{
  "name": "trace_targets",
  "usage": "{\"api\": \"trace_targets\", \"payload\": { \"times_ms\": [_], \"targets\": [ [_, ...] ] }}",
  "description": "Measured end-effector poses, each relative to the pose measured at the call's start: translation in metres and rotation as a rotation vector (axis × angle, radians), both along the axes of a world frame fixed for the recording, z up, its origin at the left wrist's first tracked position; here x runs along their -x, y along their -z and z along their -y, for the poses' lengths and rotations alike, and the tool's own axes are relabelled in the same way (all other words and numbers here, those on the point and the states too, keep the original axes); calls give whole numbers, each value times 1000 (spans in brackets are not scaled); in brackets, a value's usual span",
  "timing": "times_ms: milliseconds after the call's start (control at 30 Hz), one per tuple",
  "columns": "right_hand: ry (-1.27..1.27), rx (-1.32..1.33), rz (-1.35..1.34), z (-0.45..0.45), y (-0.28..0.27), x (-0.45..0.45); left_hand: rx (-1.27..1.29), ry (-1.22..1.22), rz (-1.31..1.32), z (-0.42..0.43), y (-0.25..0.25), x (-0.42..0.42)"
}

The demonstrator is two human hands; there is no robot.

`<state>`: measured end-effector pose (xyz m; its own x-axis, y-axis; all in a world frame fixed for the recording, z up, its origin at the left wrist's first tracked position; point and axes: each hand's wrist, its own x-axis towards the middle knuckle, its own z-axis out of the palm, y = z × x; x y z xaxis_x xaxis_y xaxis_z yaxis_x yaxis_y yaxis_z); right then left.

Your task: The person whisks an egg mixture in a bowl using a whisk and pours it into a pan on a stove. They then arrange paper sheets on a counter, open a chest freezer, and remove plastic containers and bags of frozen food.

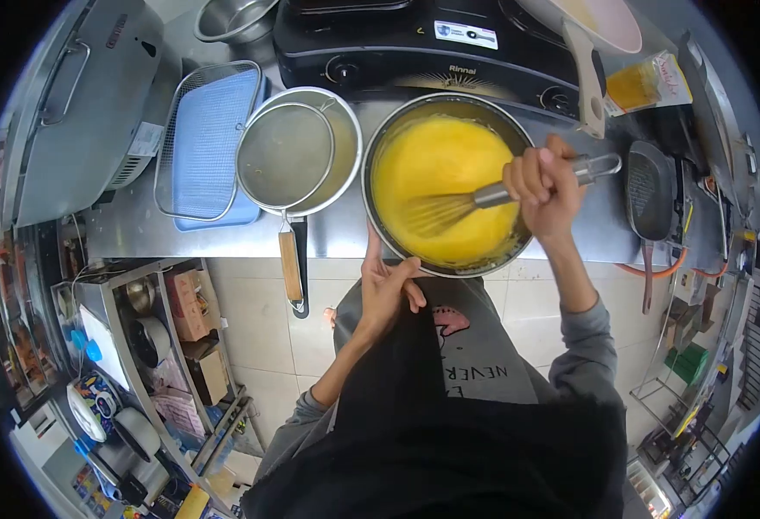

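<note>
A round metal bowl (pixel 525 240) with a dark inner wall stands at the counter's front edge, holding smooth yellow batter (pixel 449 156). In my right hand (pixel 542 186) is a whisk (pixel 494 194); its fingers wrap round the steel handle, and the wires dip into the batter, slightly blurred. My left hand (pixel 385 292) grips the bowl's near left side, thumb at the rim and a finger up along the outer wall. Left of the bowl, a fine sieve (pixel 285 156) with a wooden handle lies across a pot (pixel 348 186).
Behind the bowl sits a black gas stove (pixel 380 52). A wire basket in a blue tray (pixel 216 138) stands to the left. On the right are a white pan (pixel 586 73), a yellow packet (pixel 648 85) and a dark square pan (pixel 651 195).
</note>
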<state>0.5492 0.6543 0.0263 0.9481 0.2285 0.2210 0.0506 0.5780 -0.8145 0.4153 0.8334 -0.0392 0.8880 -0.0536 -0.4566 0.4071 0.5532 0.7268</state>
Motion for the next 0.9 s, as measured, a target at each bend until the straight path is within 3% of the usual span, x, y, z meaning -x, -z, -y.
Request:
{"api": "trace_targets", "payload": {
  "times_ms": [133,200,333,500,600,667,733,800,833,900],
  "targets": [
    [48,179,-56,18,-23,-1,-19,-29,7,10,-1,-4],
    [225,246,163,22,-28,0,-13,-41,-6,15,-2,-6],
    [503,165,338,20,-27,-8,-6,-59,33,19,0,-6],
    [637,101,276,-5,10,-14,6,-81,125,19,2,-7],
    [420,110,171,-12,9,-9,-16,-71,66,20,3,-5],
    [33,106,65,-5,5,4,22,-86,84,19,4,-5],
    [-79,145,47,11,-12,16,0,-109,79,22,6,-5],
    [-268,477,5,27,-36,23,-18,-125,68,24,6,-3],
    [-272,478,6,30,-44,21,-12,-127,53,25,6,-3],
    [-200,1049,498,33,-53,14,-6,-130,42,26,6,-2]
  ]
}}
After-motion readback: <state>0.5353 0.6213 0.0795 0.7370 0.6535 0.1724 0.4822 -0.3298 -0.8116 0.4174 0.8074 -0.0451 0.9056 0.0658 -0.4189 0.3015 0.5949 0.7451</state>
